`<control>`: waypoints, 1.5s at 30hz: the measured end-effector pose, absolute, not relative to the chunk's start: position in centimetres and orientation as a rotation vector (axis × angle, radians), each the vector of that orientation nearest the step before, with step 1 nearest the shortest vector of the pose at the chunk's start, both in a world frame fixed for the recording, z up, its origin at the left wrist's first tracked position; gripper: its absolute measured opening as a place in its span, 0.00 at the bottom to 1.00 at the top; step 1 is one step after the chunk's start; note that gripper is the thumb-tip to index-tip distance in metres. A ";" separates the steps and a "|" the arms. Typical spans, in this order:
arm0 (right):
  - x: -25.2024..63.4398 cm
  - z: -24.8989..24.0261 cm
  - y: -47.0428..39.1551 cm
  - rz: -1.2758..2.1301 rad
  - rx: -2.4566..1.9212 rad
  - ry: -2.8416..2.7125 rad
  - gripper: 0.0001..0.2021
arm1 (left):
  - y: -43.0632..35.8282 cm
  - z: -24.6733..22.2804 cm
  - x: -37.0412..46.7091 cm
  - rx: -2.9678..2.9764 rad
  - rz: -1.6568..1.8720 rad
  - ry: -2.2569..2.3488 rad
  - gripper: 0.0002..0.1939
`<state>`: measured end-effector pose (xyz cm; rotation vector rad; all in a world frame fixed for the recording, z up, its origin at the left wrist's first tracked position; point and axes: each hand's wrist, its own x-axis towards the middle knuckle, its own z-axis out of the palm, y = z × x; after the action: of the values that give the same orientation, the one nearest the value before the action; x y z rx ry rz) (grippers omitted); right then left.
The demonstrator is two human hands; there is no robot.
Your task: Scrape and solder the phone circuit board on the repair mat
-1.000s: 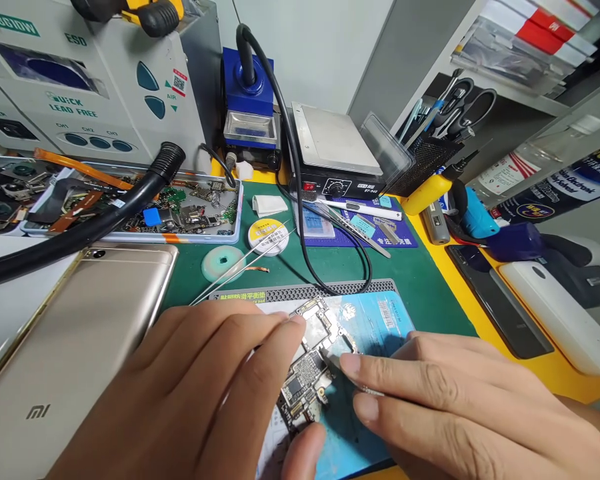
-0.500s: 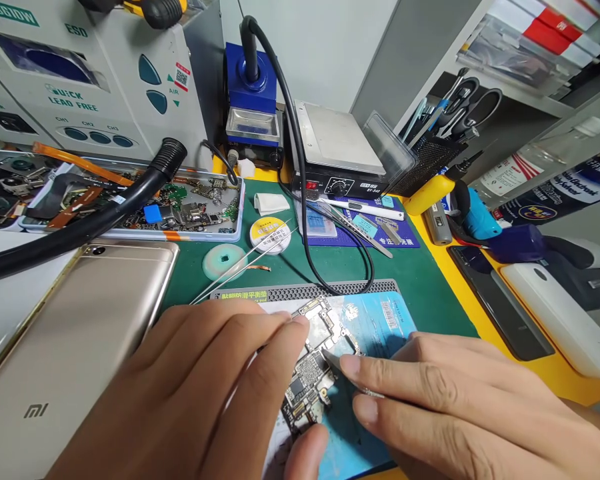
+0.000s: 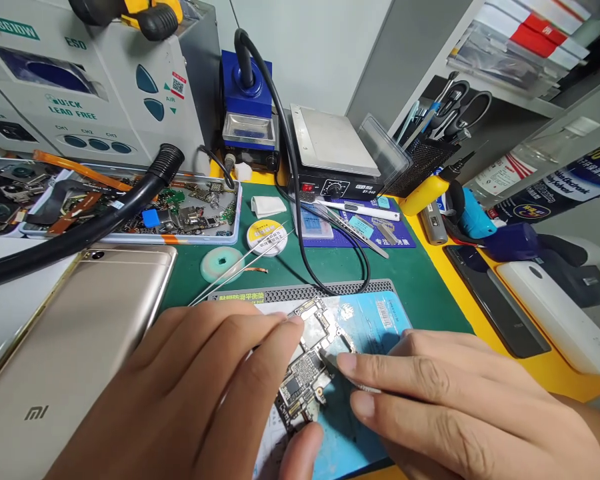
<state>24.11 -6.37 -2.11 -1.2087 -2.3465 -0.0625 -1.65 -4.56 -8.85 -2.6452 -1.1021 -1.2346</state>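
A phone circuit board (image 3: 306,371), crowded with small chips and shields, lies at a slant on a blue-and-white sheet (image 3: 373,320). My left hand (image 3: 215,380) grips the board's left side, with the fingertips at its upper edge and the thumb at its lower end. In my right hand (image 3: 450,393) a thin grey blade-like tool (image 3: 329,361) is pinched between the fingers. Its pointed tip meets the right-hand part of the board, near the middle. Most of the tool is hidden by the fingers, so its exact kind does not show.
To the left lies a gold phone back (image 3: 105,320), with a tray of parts (image 3: 235,213) behind it. Tweezers (image 3: 230,272) rest across a pale green ring (image 3: 207,265). A black cable (image 3: 300,227) loops down past a hot plate (image 3: 335,143). A dark phone (image 3: 495,300) lies right.
The whole view has shifted slightly. Both hands keep nearly the same pose on the board, and the tool's tip stays at about the same spot.
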 end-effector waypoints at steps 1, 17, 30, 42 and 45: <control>24.5 -2.6 -6.9 -0.060 -1.205 -2.349 0.19 | -4.6 -8.9 -1.7 -2.643 -1.224 -1.102 0.17; 22.9 -0.3 -5.4 -0.007 -1.217 -2.318 0.18 | -4.7 -8.3 -1.7 -2.676 -1.225 -1.097 0.17; 22.9 0.3 -4.8 0.087 -1.204 -2.289 0.15 | -4.4 -8.3 -1.7 -2.697 -1.205 -1.084 0.17; 28.3 -2.5 -6.9 0.244 -1.088 -2.204 0.07 | -4.7 -7.6 -3.2 -2.715 -1.085 -1.071 0.27; 27.6 -3.0 -7.0 0.326 -1.141 -2.035 0.06 | -4.5 -7.2 -3.3 -2.780 -1.077 -1.091 0.27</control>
<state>27.59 -7.05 -2.98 -1.1406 -2.0347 0.3263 -3.33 -4.48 -7.25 -2.7799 -1.0915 -1.0770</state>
